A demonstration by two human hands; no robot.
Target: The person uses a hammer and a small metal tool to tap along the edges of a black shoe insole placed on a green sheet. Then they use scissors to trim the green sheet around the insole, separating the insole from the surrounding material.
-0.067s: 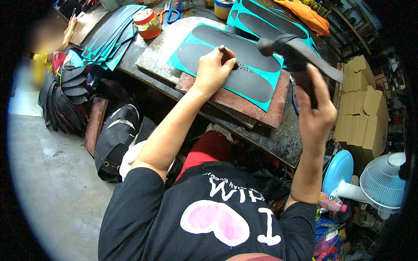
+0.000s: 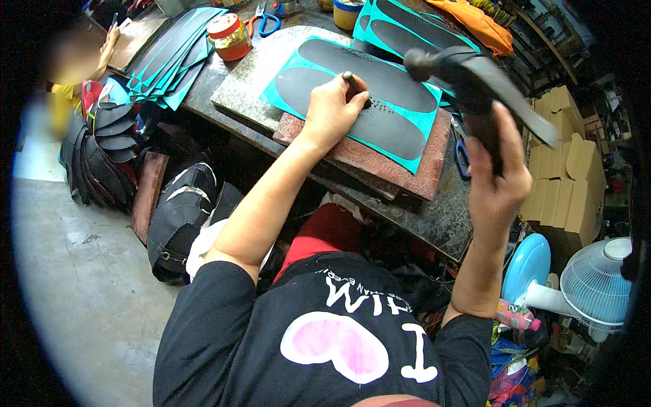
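Observation:
My left hand [image 2: 333, 108] is closed around a short metal punch [image 2: 348, 77], held on a teal sheet [image 2: 411, 160] with dark sole-shaped ovals. A cluster of small holes or dots shows in the dark oval [image 2: 380, 129] beside the punch. The sheet lies on a reddish board [image 2: 434, 178] over a pale stone slab [image 2: 234, 95]. To the right, my right hand [image 2: 500, 178] grips a hammer [image 2: 468, 78] by its dark handle. Its head hangs raised above the sheet's right end, blurred by motion.
More teal sheets [image 2: 178, 57] are stacked at the back left, beside a red-lidded jar [image 2: 230, 37]. Blue-handled scissors [image 2: 463, 157] lie right of the board. Cardboard boxes [image 2: 563, 180] and a fan [image 2: 597, 278] stand at right. Another person's hand [image 2: 110, 41] shows far left.
My right hand and the hammer have shifted a little to the right, showing more of the blue-handled scissors. My left hand and the punch stay in place.

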